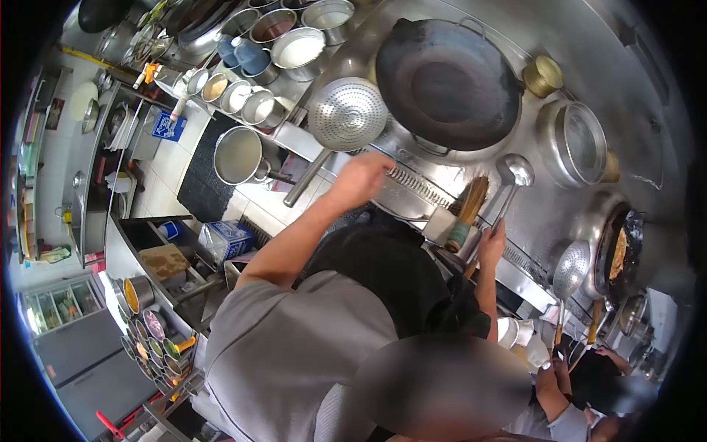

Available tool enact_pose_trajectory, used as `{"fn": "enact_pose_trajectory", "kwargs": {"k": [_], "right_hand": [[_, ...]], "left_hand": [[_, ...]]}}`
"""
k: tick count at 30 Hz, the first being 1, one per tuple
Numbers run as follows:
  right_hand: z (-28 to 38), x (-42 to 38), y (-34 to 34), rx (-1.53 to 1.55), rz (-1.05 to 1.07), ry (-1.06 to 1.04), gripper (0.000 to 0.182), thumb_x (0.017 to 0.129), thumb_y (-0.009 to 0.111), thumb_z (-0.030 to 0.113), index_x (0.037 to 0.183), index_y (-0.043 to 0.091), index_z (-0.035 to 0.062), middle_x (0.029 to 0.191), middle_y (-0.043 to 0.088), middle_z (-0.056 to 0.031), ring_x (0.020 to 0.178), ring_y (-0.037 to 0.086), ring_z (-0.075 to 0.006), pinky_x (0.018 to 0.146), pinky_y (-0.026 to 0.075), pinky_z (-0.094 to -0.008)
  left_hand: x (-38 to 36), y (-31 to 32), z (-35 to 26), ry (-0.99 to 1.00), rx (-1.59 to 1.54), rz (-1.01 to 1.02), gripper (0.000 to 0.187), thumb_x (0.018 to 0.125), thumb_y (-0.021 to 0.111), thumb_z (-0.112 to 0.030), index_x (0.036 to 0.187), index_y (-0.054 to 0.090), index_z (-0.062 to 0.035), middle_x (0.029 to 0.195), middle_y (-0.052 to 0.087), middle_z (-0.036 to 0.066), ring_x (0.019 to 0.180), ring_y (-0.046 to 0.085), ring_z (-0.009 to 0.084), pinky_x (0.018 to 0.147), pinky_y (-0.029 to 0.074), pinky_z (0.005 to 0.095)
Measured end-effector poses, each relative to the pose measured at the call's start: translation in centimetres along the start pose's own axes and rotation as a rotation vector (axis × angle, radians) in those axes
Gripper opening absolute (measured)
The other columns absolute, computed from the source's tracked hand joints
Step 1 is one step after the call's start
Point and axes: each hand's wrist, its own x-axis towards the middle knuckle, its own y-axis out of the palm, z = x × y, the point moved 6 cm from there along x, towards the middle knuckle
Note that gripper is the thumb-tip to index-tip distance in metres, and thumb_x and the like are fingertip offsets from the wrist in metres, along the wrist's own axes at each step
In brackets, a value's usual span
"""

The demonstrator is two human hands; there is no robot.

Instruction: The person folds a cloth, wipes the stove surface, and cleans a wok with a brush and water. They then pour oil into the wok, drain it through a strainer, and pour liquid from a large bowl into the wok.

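Note:
My right hand [491, 244] is wrapped round the handle of a steel ladle [521, 171], whose bowl rests or hovers over the steel cooktop. Beside that hand, a bamboo wok brush [473, 202] with a bound green grip leans at the stove's front edge. My left hand [362, 179] is closed over the front rail of the stove; what its fingers hold, if anything, is hidden. Just beyond it lies a large perforated strainer [347, 114], its handle sticking out past the edge. A big dark wok [449, 85] sits in front of me.
Several steel pots of ingredients [298, 48] stand at the upper left. A saucepan [238, 155] is below them. Lidded pans [573, 144] and another wok with food [622, 250] sit on the right. A co-worker's hand [546, 379] is at the lower right.

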Motion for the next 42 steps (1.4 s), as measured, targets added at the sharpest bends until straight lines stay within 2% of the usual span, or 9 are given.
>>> {"fn": "enact_pose_trajectory", "kwargs": {"k": [7,9,10,18,20,24,35,39,42], "right_hand": [[2.7,-2.8,-2.4,-0.100,-0.086,-0.037,0.036,0.095,0.069,0.021,0.125,0.068,0.0011,0.116,0.063,-0.0282,0.107,0.062,-0.0451,0.095,0.050,-0.0509],[3.2,-4.3,-3.4,-0.020,-0.064,0.015,0.036,0.095,0.069,0.022,0.125,0.068,0.0004,0.121,0.062,-0.0283,0.107,0.062,-0.0443,0.093,0.051,-0.0492],[3.0,-5.1,-3.5,-0.058,-0.040,0.043,0.037,0.096,0.068,0.022,0.125,0.067,-0.0005,0.124,0.061,-0.0270,0.105,0.063,-0.0408,0.091,0.053,-0.0458],[4.9,-13.4,-6.8,0.016,0.052,0.142,0.038,0.096,0.068,0.022,0.127,0.067,-0.0003,0.121,0.060,-0.0247,0.089,0.067,-0.0287,0.085,0.056,-0.0396],[5.2,-15.6,-7.9,0.022,0.018,0.124,0.038,0.097,0.068,0.023,0.127,0.067,0.0000,0.121,0.060,-0.0247,0.089,0.068,-0.0281,0.085,0.056,-0.0394],[7.8,-19.9,-9.8,0.114,-0.028,0.081,0.039,0.097,0.071,0.024,0.127,0.068,0.0008,0.120,0.062,-0.0206,0.090,0.067,-0.0265,0.085,0.055,-0.0384],[24.2,-32.4,-8.8,1.288,0.473,0.335,0.034,0.108,0.056,0.033,0.117,0.065,0.0019,0.105,0.066,-0.0062,0.091,0.067,-0.0152,0.070,0.058,-0.0297],[30.4,-33.4,-11.3,1.255,0.573,0.141,0.038,0.108,0.054,0.039,0.106,0.065,0.0025,0.101,0.064,-0.0052,0.085,0.061,-0.0127,0.073,0.053,-0.0280],[33.7,-33.1,-10.6,1.851,1.017,-0.001,0.045,0.106,0.054,0.047,0.104,0.061,0.0018,0.101,0.062,-0.0064,0.088,0.059,-0.0143,0.076,0.050,-0.0284]], "left_hand": [[-12.5,-4.3,19.1,-0.589,0.314,-0.057,0.060,0.093,0.069,-0.025,0.142,0.045,-0.0004,0.114,0.068,0.024,0.094,0.072,0.0413,0.085,0.058,0.0474],[-13.9,-2.7,19.2,-1.026,-0.447,0.202,0.064,0.095,0.067,-0.031,0.141,0.043,0.0054,0.108,0.069,0.025,0.076,0.075,0.0330,0.068,0.062,0.0420],[-13.8,-2.2,19.5,-0.947,-0.451,0.155,0.054,0.096,0.065,-0.025,0.136,0.046,0.0060,0.087,0.067,0.015,0.050,0.064,0.0185,0.043,0.054,0.0320],[-13.1,-1.4,17.9,-0.940,-0.314,0.202,0.062,0.095,0.066,-0.026,0.141,0.043,0.0075,0.092,0.068,0.021,0.066,0.072,0.0306,0.063,0.060,0.0404],[-13.0,-1.9,17.9,-0.528,0.286,-0.129,0.065,0.094,0.070,-0.028,0.141,0.042,0.0076,0.107,0.067,0.025,0.093,0.072,0.0367,0.084,0.058,0.0449],[-11.3,-7.7,9.4,-0.181,0.169,-0.256,0.056,0.094,0.071,-0.027,0.138,0.050,0.0013,0.118,0.064,0.022,0.109,0.067,0.0355,0.093,0.054,0.0457],[-17.4,-2.0,-34.0,1.022,-0.724,0.433,0.010,0.095,0.066,-0.020,0.101,0.071,-0.0137,0.099,0.069,0.006,0.091,0.069,0.0275,0.078,0.057,0.0409],[-25.3,-2.3,-46.7,1.430,-1.051,0.365,0.009,0.092,0.069,-0.022,0.093,0.075,-0.0149,0.090,0.070,0.002,0.087,0.069,0.0232,0.074,0.056,0.0387],[-30.1,-4.8,-50.7,1.559,-1.190,0.328,0.011,0.093,0.067,-0.024,0.090,0.074,-0.0165,0.087,0.070,0.001,0.086,0.069,0.0228,0.073,0.056,0.0365]]}}
